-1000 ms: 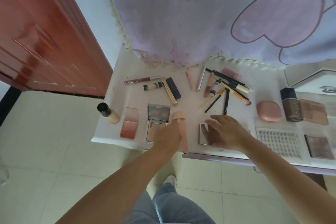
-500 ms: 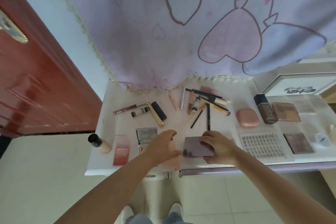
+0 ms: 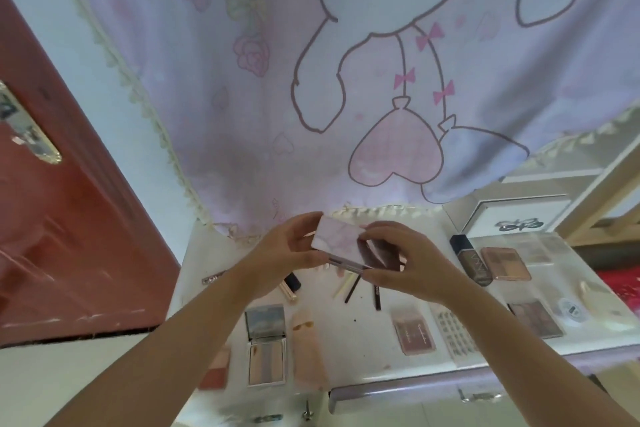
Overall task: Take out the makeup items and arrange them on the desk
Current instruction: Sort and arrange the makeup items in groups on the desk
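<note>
Both hands hold a flat pink marbled palette point(image 3: 341, 242) up above the white desk point(image 3: 356, 350). My left hand point(image 3: 287, 253) grips its left end, thumb below and fingers on top. My right hand point(image 3: 398, 260) pinches its right end, where a dark inner side shows. On the desk below lie an open mirrored palette point(image 3: 266, 343), a peach tube point(image 3: 306, 350), a reddish compact point(image 3: 216, 369), a pink palette point(image 3: 414, 331), a sheet of false lashes point(image 3: 453, 333), pencils point(image 3: 351, 288) and a dark eyeshadow palette point(image 3: 535, 319).
A dark foundation bottle point(image 3: 472, 262) and a rose-gold palette point(image 3: 505, 263) lie at the right, a white box point(image 3: 516, 215) behind them. A cartoon-print curtain point(image 3: 346, 80) hangs over the desk's back edge. A red door point(image 3: 52, 218) stands to the left. A drawer front point(image 3: 415, 392) juts out below.
Both hands lifted the palette off the desk's front edge and raised it toward the curtain. The camera tilted upward, so the desk sits lower in view.
</note>
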Tool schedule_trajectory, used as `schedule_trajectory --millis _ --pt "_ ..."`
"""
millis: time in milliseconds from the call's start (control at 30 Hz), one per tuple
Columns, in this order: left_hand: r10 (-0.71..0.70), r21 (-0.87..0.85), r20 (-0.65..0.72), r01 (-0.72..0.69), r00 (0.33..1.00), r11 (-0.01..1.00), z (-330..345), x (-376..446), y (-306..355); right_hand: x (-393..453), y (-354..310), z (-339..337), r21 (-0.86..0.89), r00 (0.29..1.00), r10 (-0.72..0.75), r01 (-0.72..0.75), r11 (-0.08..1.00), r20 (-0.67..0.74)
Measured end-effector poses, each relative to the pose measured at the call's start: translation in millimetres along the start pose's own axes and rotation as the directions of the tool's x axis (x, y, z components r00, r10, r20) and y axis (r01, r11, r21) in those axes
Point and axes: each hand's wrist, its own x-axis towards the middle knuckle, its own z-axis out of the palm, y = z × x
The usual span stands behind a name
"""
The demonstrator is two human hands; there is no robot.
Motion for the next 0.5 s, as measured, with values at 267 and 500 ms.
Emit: schedule_trajectory --millis 267,500 --pt "0.192 0.184 -0.251 -0.148 0.949 0.972 7.6 -15.0 44.3 22.6 -48.3 -10.6 -0.025 0.998 -0.063 0.063 0.998 0.015" --pt "0.190 0.077 -0.368 -0.173 0.910 0.982 11.8 -20.3 67.1 34.6 -63.7 -21.5 -0.003 0.991 -0.118 0.118 0.993 0.058"
